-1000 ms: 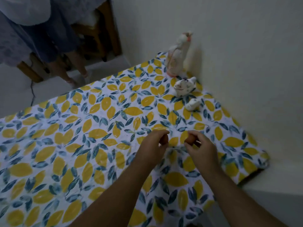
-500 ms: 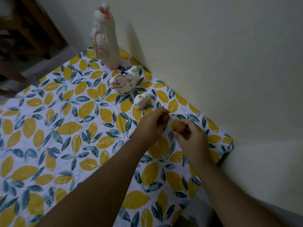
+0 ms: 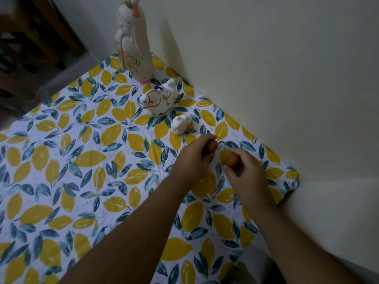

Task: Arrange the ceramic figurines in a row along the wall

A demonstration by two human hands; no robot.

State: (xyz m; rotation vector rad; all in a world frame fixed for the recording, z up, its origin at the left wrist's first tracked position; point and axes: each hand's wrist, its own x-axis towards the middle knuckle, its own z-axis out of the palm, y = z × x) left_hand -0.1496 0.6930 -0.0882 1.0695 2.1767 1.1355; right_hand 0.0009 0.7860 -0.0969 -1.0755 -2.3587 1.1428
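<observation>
Meanwhile, left hand (image 3: 195, 155) and right hand (image 3: 244, 173) each pinch a small brown figurine; no writing readable.

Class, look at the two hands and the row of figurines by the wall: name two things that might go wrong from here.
1. Each hand, left hand and right hand, pinches a small brown piece; such a light fingertip hold might slip.
2. The left hand is close to the small white figurine; setting a piece down might knock it.
</observation>
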